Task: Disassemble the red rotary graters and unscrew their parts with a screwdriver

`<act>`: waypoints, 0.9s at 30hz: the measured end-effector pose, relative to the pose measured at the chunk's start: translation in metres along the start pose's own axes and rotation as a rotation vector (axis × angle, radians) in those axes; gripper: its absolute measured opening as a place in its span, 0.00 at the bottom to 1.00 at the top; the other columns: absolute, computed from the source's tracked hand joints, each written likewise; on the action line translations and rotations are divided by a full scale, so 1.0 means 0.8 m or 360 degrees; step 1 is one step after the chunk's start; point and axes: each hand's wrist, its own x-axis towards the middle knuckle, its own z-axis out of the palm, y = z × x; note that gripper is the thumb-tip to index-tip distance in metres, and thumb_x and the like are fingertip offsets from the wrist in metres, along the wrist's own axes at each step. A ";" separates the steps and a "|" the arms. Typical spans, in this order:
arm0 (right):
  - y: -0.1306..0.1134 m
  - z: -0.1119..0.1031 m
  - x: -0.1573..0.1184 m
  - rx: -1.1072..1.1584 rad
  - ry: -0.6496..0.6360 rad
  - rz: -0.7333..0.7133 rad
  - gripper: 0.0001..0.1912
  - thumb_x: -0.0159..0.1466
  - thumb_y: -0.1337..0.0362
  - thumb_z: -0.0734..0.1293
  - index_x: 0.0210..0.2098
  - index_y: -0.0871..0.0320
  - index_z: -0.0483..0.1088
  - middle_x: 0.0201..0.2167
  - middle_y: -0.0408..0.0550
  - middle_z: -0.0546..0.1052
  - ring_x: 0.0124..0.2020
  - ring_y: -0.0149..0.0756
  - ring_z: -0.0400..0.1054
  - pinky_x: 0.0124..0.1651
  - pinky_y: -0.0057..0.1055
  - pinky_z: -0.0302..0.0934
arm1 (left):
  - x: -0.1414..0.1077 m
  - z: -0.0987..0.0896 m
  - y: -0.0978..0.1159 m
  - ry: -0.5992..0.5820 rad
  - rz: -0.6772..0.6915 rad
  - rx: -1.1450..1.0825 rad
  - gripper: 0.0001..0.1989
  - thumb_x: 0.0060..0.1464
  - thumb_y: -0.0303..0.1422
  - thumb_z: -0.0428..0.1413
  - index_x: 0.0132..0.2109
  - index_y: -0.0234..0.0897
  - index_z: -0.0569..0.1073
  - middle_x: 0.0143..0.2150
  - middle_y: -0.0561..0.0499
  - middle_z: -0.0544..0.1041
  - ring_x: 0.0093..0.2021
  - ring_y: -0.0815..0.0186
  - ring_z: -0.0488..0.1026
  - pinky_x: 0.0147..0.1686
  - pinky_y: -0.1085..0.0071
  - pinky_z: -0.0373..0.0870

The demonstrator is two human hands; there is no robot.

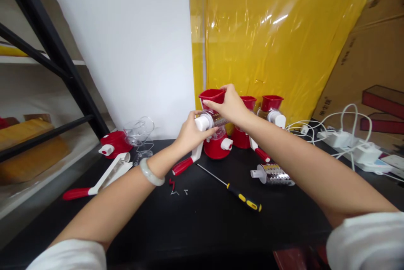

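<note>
A red and white rotary grater [215, 147] stands upright on the black table in front of me. My left hand [192, 132] is closed around the white hub [203, 122] on its side, thumb below and fingers above. Higher up, my right hand [232, 108] grips the red hopper [212, 93], its thumb across the front and its fingers at the rim. A metal drum shows partly between my hands. From the hub a white crank with a red handle [183, 166] hangs down to the left. Just in front lies a black and yellow screwdriver [243, 197].
Two more graters [272, 102] stand behind my right arm, with a loose grater drum [274, 175] nearby. Leftward are a red base [115, 143], clear plastic parts [139, 132] and a loose crank [105, 177]. Small screws [185, 192] lie in front; chargers and cables [350, 145] are right.
</note>
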 end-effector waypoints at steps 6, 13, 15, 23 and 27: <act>0.020 -0.026 -0.112 -0.0137 -0.0337 -0.0314 0.25 0.61 0.53 0.65 0.52 0.61 0.59 0.47 0.59 0.70 0.49 0.45 0.67 0.48 0.43 0.63 | -0.009 -0.092 -0.022 0.0008 -0.0129 0.0051 0.33 0.40 0.41 0.66 0.52 0.35 0.65 0.47 0.43 0.76 0.44 0.59 0.75 0.44 0.62 0.72; 0.081 -0.061 -0.241 -0.0814 -0.1047 -0.0498 0.08 0.63 0.60 0.64 0.39 0.57 0.71 0.36 0.52 0.72 0.40 0.43 0.68 0.42 0.39 0.64 | -0.030 -0.173 -0.033 -0.0118 -0.0250 0.0274 0.36 0.40 0.41 0.66 0.56 0.37 0.64 0.43 0.47 0.76 0.37 0.62 0.74 0.39 0.65 0.72; 0.099 -0.086 -0.236 -0.0892 -0.0940 -0.0524 0.13 0.62 0.60 0.66 0.46 0.57 0.71 0.41 0.53 0.73 0.44 0.45 0.68 0.46 0.41 0.64 | -0.035 -0.182 -0.030 -0.0128 -0.0247 0.0316 0.36 0.41 0.41 0.66 0.57 0.37 0.64 0.42 0.48 0.76 0.37 0.63 0.73 0.38 0.67 0.71; 0.181 -0.119 -0.221 -0.1389 -0.0968 -0.0785 0.43 0.46 0.69 0.75 0.61 0.58 0.62 0.58 0.57 0.69 0.58 0.53 0.61 0.53 0.45 0.58 | -0.042 -0.223 -0.026 0.0073 -0.0245 0.0399 0.39 0.37 0.42 0.66 0.57 0.38 0.65 0.42 0.48 0.74 0.35 0.65 0.72 0.37 0.69 0.70; 0.168 -0.108 -0.225 -0.1404 -0.0922 -0.0897 0.35 0.50 0.68 0.72 0.57 0.60 0.66 0.49 0.56 0.74 0.52 0.51 0.66 0.51 0.44 0.58 | -0.047 -0.237 -0.030 0.0125 -0.0293 0.0434 0.40 0.36 0.44 0.66 0.57 0.39 0.65 0.40 0.49 0.74 0.35 0.65 0.71 0.36 0.69 0.70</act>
